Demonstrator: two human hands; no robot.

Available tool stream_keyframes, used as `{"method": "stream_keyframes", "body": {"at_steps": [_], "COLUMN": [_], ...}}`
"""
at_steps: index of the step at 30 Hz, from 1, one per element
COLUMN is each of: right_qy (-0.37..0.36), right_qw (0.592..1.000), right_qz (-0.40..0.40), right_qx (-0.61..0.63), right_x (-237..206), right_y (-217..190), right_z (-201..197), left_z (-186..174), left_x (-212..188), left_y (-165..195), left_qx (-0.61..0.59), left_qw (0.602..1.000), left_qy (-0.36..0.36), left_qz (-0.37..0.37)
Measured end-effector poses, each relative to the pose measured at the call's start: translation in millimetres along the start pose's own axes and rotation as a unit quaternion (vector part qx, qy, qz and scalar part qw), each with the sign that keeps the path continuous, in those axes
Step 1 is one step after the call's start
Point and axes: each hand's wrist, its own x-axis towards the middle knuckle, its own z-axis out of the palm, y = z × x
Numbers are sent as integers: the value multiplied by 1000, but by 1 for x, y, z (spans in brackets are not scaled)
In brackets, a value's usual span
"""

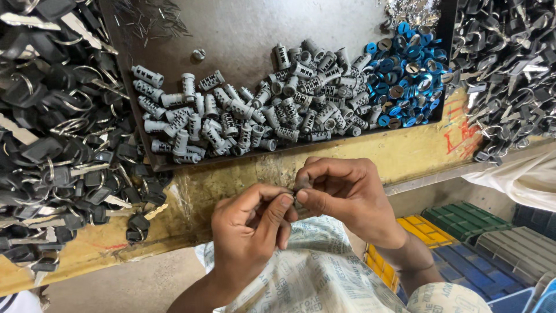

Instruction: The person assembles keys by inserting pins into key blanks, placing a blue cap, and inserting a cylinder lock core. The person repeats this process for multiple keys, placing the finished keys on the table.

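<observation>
My left hand (pixel 250 229) and my right hand (pixel 341 194) meet just below the bench edge, fingertips pinched together on a small dark metal part (pixel 296 196) that is mostly hidden by the fingers. Above them on a dark tray (pixel 243 35) lies a heap of grey metal lock cylinders (pixel 243 113). A pile of blue-ringed lock parts (pixel 405 75) sits at the tray's right end.
Black-headed keys on rings are heaped at the left (pixel 63 133) and at the right (pixel 509 64). The yellow bench edge (pixel 399 153) runs under the tray. Coloured plastic crates (pixel 463 243) stand on the floor at lower right. Patterned cloth (pixel 318 272) covers my lap.
</observation>
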Motion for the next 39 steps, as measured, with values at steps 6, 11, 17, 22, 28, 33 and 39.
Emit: {"method": "stream_keyframes", "body": {"at_steps": [6,11,17,22,28,33,39], "right_qy": [3,-17,24,29,-41,-85,-71], "right_qw": [1000,1000,997,945,598,468,403], "right_qz": [10,9,-16,-196,-427,-470,-480], "right_qx": [3,-10,-78,-260,-676,-743,-776], "right_x": [1,2,2,6,96,194,211], "right_y": [-1,2,1,-45,-116,-114,-96], "right_z": [-1,-8,1,-4,3,41,35], "left_z": [6,8,8,-17,-24,-25,-32], "left_x": [-6,-8,-9,-5,-3,-2,3], "left_y": [4,2,-6,-20,-58,-73,-73], "left_qx": [-22,-31,72,29,96,67,44], "left_qw": [999,999,994,997,962,955,951], "left_qy": [20,21,57,68,187,196,197], "left_qz": [-17,-3,58,28,177,211,235]}}
